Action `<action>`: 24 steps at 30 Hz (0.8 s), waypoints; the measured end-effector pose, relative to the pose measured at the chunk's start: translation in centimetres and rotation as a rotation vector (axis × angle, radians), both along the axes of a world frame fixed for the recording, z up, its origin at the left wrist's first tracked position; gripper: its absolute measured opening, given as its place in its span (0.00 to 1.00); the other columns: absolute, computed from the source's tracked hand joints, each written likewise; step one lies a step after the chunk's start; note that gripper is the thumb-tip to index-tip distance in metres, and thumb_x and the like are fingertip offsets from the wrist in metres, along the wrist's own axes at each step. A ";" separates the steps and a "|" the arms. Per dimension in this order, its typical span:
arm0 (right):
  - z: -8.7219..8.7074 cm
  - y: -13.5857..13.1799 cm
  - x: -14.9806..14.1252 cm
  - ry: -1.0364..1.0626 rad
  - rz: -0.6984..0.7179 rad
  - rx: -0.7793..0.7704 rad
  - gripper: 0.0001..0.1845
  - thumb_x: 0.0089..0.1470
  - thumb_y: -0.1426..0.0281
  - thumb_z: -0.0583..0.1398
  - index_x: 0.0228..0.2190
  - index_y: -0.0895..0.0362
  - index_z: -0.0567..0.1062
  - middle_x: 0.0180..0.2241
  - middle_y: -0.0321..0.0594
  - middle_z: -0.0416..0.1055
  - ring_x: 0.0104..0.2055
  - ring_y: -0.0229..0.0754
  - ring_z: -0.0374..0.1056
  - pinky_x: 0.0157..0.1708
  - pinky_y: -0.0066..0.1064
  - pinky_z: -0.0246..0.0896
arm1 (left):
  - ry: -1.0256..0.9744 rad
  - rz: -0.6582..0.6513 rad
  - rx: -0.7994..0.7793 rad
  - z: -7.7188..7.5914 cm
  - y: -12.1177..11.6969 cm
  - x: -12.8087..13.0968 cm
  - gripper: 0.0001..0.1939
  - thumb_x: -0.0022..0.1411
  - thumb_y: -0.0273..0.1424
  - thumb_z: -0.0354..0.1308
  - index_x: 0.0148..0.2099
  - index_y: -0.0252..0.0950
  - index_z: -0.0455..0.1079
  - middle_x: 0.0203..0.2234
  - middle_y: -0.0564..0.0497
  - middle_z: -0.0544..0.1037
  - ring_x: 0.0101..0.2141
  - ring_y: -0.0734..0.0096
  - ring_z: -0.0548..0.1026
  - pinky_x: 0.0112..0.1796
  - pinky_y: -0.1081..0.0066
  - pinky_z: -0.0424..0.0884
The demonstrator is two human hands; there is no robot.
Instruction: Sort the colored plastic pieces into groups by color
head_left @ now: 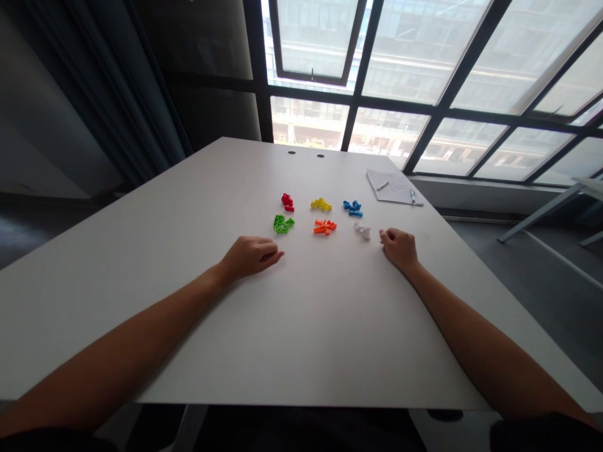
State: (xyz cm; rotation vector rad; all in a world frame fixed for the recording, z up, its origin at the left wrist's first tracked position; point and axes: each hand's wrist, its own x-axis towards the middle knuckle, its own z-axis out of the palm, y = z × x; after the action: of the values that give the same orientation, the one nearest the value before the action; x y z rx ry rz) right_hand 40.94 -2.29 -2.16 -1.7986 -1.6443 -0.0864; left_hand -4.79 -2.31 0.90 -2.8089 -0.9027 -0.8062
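My left hand (249,256) rests on the white table with its fingers curled in and the thumb alongside; nothing shows in it. Just beyond it lies a small pile of green plastic pieces (283,224). My right hand (399,248) is closed in a loose fist on the table, empty as far as I see, a little right of a pile of white pieces (363,231). Between these two piles are orange pieces (325,227). A farther row holds red pieces (287,202), yellow pieces (321,204) and blue pieces (352,208). Neither hand touches a pile.
Sheets of paper (393,188) with two pens lie at the table's right side. Two round cable holes sit near the far edge of the table (235,163). Large windows stand behind, a dark curtain (117,81) hangs at left, and another table (588,185) is at right.
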 end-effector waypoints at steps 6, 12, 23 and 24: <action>0.0 -0.3 -0.5 -0.133 0.022 -0.073 0.18 0.59 0.59 0.57 0.25 0.55 0.78 0.28 0.46 0.79 0.30 0.46 0.69 0.33 0.35 0.55 | -0.162 0.325 -0.017 -0.3 2.8 -2.8 0.26 0.75 0.47 0.51 0.26 0.38 0.66 0.20 0.52 0.70 0.23 0.70 0.66 0.28 0.68 0.57; 0.1 0.0 -0.4 -0.144 -0.006 -0.096 0.17 0.60 0.59 0.58 0.27 0.56 0.80 0.30 0.48 0.81 0.32 0.48 0.72 0.34 0.35 0.57 | -0.168 0.556 -0.169 -1.2 5.2 -3.7 0.24 0.72 0.48 0.53 0.29 0.39 0.72 0.23 0.50 0.77 0.26 0.64 0.73 0.31 0.66 0.63; 0.0 2.5 -0.2 -0.088 -0.125 -0.135 0.13 0.60 0.64 0.60 0.43 0.54 0.82 0.39 0.46 0.83 0.41 0.52 0.77 0.42 0.38 0.67 | 0.101 0.637 -0.257 -3.1 12.0 -4.2 0.27 0.69 0.46 0.51 0.62 0.37 0.73 0.64 0.39 0.74 0.62 0.44 0.71 0.63 0.49 0.64; -0.2 3.0 -0.2 -0.094 -0.112 -0.130 0.14 0.60 0.65 0.60 0.44 0.54 0.82 0.40 0.46 0.83 0.42 0.52 0.77 0.43 0.38 0.67 | 0.113 0.659 -0.278 -3.2 12.7 -4.0 0.27 0.70 0.47 0.51 0.63 0.38 0.73 0.65 0.40 0.73 0.63 0.43 0.69 0.63 0.47 0.63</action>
State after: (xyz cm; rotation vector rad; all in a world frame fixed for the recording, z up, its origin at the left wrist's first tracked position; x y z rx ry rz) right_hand 40.77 0.73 -2.36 -2.0122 -1.6462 -0.1176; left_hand -8.84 10.36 -2.29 -2.4371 -1.8824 -0.4429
